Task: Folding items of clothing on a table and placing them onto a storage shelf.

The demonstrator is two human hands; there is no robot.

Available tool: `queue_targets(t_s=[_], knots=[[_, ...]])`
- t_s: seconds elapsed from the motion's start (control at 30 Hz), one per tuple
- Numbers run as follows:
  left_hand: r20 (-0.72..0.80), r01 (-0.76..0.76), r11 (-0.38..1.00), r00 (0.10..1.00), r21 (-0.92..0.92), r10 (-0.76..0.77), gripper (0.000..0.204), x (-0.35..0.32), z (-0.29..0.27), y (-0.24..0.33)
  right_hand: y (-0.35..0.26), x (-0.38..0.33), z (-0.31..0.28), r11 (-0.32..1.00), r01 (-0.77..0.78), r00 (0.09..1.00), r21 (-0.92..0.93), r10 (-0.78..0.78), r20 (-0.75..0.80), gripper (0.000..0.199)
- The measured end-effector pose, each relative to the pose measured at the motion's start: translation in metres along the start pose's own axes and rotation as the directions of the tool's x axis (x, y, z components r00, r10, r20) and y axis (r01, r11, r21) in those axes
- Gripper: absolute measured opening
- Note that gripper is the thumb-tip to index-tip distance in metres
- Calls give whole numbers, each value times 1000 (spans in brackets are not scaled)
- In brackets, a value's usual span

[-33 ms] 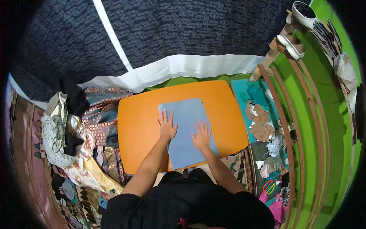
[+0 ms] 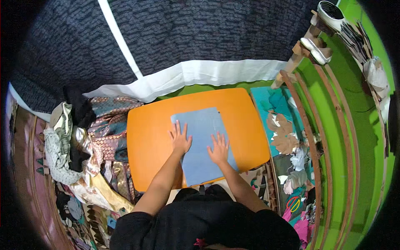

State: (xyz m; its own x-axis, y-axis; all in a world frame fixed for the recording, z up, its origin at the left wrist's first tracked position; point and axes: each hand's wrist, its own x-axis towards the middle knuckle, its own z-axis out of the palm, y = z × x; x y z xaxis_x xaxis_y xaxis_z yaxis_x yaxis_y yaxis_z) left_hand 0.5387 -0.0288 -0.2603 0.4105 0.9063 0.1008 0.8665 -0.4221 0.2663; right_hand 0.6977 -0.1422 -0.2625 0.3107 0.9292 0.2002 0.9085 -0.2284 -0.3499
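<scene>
Left hand and right hand lie flat on a blue sheet.
Both have their fingers spread apart. They hide bits of the sheet, which may be cloth. It lies mid-way across the orange table. Off right, scissors show bright handles, but the blades are hard to see.

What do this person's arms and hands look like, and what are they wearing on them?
The person wears a black top with short, dark sleeves. Below them, the forearms are bare. The left hand and right hand are bare too: no gloves, watch or cables show.
</scene>
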Motion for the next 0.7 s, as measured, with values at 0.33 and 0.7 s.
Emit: queue_targets(t_s=[0.33, 0.7], knots=[[373, 96, 991, 926, -92, -55, 55, 18, -14, -13, -10, 7, -5, 992, -109, 992, 65, 104, 74, 50], [199, -324, 922, 909, -214, 365, 49, -107, -49, -59, 111, -27, -51, 972, 203, 967, 120, -219, 131, 39]])
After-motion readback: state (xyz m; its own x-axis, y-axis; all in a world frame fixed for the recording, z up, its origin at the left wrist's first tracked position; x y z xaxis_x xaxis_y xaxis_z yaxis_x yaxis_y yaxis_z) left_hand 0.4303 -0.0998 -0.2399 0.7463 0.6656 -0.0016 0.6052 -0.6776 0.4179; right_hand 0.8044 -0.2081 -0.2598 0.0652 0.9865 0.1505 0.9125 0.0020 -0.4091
